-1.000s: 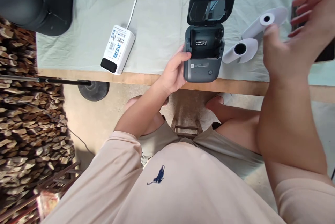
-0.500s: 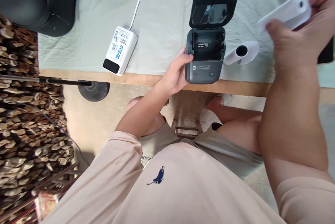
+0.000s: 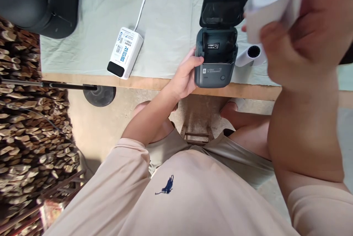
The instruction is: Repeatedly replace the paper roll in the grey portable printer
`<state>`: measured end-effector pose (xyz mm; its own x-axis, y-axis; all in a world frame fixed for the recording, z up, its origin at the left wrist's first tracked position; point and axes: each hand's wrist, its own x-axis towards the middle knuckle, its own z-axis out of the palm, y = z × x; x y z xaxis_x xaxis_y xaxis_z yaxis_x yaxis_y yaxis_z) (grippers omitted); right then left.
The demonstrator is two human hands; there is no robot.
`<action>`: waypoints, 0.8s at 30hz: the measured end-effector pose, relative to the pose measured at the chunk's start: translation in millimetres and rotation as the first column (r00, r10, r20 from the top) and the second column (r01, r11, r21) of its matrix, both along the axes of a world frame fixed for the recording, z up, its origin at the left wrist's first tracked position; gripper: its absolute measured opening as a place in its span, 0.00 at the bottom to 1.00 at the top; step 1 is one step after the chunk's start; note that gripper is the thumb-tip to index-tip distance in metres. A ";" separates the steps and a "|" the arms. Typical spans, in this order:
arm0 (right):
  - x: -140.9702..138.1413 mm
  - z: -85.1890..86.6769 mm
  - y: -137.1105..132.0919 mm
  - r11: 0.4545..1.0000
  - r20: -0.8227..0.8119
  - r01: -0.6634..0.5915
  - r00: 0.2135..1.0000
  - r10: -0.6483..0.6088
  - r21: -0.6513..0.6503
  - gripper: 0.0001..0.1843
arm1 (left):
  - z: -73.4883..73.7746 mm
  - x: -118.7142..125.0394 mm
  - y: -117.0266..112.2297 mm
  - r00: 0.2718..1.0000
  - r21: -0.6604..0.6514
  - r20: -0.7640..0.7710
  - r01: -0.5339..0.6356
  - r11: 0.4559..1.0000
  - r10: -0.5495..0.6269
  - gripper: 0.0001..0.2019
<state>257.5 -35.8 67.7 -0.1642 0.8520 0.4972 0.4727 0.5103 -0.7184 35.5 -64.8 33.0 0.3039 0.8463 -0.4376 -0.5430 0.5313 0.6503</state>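
A dark grey label printer [image 3: 213, 74] stands near the table's front edge with its lid [image 3: 217, 6] flipped up and its paper bay exposed. My left hand [image 3: 187, 74] grips the printer's left side, thumb over the bay's rim. Raised above the table at the right, my right hand [image 3: 300, 41] holds a white paper roll [image 3: 264, 11], slightly blurred, its dark core hole facing up toward me. The roll covers part of the lid's right side from view. Beside the printer's right side lies a second white paper roll [image 3: 246, 56] with a dark core, partly behind my right hand.
A white power bank [image 3: 125, 50] with a short cable [image 3: 141, 10] lies left of the printer on the pale green cloth [image 3: 168, 19]. A black case [image 3: 57, 4] sits at the far left corner. Stacked firewood [image 3: 30, 129] and a round black stand base [image 3: 99, 95] are below left.
My right hand has moved left and up with the paper roll, bringing it near the printer lid and turning its end toward me. My left hand keeps its grip on the printer.
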 end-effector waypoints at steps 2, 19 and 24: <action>-9.2 -0.6 -5.0 0.983 0.049 -0.099 0.995 0.092 0.155 0.23 | -3.8 -0.1 -0.5 1.000 0.031 -0.005 0.007 1.000 -0.007 0.13; -14.8 -15.3 -11.1 0.990 0.597 0.131 0.791 -0.134 0.048 0.19 | 0.4 1.7 -5.6 0.995 0.056 -0.074 0.069 0.996 -0.064 0.11; -20.1 -13.7 -14.4 0.997 0.564 0.075 0.822 -0.078 0.029 0.03 | -0.9 0.6 -5.4 0.999 0.107 -0.025 0.035 0.994 -0.032 0.05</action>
<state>237.4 -50.2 54.0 -0.3517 0.8711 0.3428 0.8321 0.4587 -0.3118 36.1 -70.1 32.1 0.3235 0.8781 -0.3525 -0.5100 0.4756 0.7167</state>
